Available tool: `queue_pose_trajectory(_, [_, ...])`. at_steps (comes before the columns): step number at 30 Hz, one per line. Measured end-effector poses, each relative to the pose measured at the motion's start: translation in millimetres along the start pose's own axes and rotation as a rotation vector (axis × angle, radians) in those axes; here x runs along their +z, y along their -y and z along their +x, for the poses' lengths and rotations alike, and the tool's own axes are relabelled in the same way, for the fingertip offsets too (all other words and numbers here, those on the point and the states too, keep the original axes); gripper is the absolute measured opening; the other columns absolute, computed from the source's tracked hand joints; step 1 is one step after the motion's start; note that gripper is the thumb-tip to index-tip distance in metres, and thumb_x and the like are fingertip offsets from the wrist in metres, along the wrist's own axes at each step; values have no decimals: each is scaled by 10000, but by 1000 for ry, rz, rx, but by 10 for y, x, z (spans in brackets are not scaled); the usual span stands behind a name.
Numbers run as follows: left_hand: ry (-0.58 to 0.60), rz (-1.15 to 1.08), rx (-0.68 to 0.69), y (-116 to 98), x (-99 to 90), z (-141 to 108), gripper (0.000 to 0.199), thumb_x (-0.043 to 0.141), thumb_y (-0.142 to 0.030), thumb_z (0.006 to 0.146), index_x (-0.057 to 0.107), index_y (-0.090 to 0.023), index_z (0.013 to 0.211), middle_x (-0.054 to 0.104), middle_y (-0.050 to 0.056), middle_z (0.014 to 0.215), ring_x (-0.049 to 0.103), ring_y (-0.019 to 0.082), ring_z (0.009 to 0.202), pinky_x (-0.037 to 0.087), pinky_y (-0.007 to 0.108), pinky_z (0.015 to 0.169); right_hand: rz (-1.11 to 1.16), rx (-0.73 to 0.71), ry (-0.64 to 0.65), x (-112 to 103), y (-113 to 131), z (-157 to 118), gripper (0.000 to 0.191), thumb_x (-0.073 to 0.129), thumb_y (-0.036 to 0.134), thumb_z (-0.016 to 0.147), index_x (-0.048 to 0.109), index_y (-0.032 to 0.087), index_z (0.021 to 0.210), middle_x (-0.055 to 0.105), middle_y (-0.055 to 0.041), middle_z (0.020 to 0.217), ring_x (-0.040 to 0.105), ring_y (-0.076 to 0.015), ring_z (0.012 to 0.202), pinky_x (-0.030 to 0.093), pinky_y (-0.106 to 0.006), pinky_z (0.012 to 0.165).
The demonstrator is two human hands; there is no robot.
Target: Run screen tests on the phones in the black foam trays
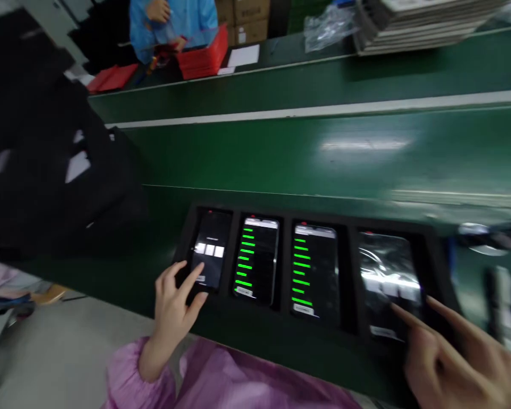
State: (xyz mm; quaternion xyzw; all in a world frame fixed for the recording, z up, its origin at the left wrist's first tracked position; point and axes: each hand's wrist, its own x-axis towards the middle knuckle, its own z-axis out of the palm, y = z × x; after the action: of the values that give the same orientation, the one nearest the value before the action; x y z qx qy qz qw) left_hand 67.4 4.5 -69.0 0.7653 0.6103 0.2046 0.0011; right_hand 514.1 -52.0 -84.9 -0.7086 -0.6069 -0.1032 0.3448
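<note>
Lying partly beneath the right grip point(460, 355), the rightmost phone point(387, 270).

Factory workshop, green benches point(255, 153), stacked cartons point(251, 11)

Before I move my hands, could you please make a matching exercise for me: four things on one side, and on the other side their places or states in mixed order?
1. Left hand
2. Right hand
3. Phone second from the left
4. Red stack

A. Green bars on a dark screen
B. On the far side, by a person in blue
C. At the leftmost phone
D. At the rightmost phone

Right pairs: 1-C, 2-D, 3-A, 4-B
</note>
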Motion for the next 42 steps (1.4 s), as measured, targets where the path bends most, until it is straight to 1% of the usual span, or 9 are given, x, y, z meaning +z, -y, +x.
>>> queue_pose_trajectory(3, [-1, 4, 14, 58, 44, -17, 488, 478, -519, 1137, 779, -261, 1421, 587, 187, 1459, 587, 384, 1344, 456, 571, 1144, -62, -37, -15, 7, -48, -17, 308, 561, 313, 1109, 865, 266, 1128, 757, -95, 1360, 731, -304, 1141, 564, -493, 1004])
queue_pose_trajectory(8, [-30, 5, 60, 99, 91, -11, 490, 476, -532, 1129, 777, -238, 1380, 573, 195, 1432, 576, 397, 1331, 435, 593, 1129, -130, -65, 10, -20, -52, -12, 354, 516, 296, 1124, 868, 256, 1112, 743, -89, 1340, 714, -257, 1158, 565, -421, 994])
queue_pose_trajectory(11, [-39, 11, 80, 87, 93, -1, 475, 492, -511, 1123, 773, -221, 1372, 558, 202, 1438, 569, 406, 1330, 435, 589, 1123, -146, -84, 41, -58, -9, 14, 339, 530, 309, 1123, 865, 257, 1125, 717, -96, 1388, 685, -285, 1245, 520, -475, 1107])
queue_pose_trajectory(15, [-50, 23, 107, 88, 97, 13, 465, 488, -481, 1129, 769, -196, 1366, 551, 209, 1438, 568, 408, 1325, 430, 580, 1118, -161, -127, 141, -69, 83, 124, 326, 548, 383, 1141, 821, 290, 1292, 617, -98, 1575, 600, -341, 1398, 401, -577, 1234])
queue_pose_trajectory(20, [-45, 34, 119, 99, 89, 12, 455, 477, -472, 1146, 754, -203, 1387, 551, 196, 1439, 555, 386, 1345, 426, 550, 1115, -72, -198, 156, -43, 320, 272, 323, 527, 326, 1152, 799, 254, 1312, 582, -122, 1614, 541, -359, 1469, 387, -569, 1242])
queue_pose_trajectory(25, [-45, 59, 140, 86, 76, 23, 461, 460, -465, 1163, 743, -184, 1395, 540, 199, 1450, 535, 377, 1358, 414, 527, 1105, 80, -301, 213, 83, 650, 291, 416, 426, 483, 1190, 772, 319, 1353, 633, -82, 1565, 599, -283, 1395, 371, -529, 1272])
queue_pose_trajectory(30, [-57, 50, 161, 76, 76, 36, 449, 468, -441, 1166, 744, -165, 1387, 544, 201, 1433, 542, 370, 1339, 406, 514, 1096, 50, -259, 221, 192, 742, 312, 359, 520, 472, 1162, 774, 287, 1336, 620, -97, 1598, 558, -327, 1429, 273, -578, 1301])
queue_pose_trajectory(36, [-33, 45, 122, 44, 39, 30, 443, 473, -448, 1165, 751, -205, 1410, 562, 184, 1446, 541, 361, 1348, 412, 519, 1122, 145, -295, 195, 85, 717, 248, 283, 529, 354, 1163, 762, 247, 1283, 677, -130, 1491, 633, -322, 1334, 412, -549, 1198])
queue_pose_trajectory(42, [11, 111, 39, -11, -55, 316, 525, 471, -576, 1151, 755, -241, 1438, 593, 184, 1468, 594, 368, 1310, 319, 681, 1253, 117, -438, 235, 162, 617, 202, 296, 545, 352, 1142, 774, 185, 1227, 679, -191, 1472, 649, -416, 1273, 409, -612, 1135])
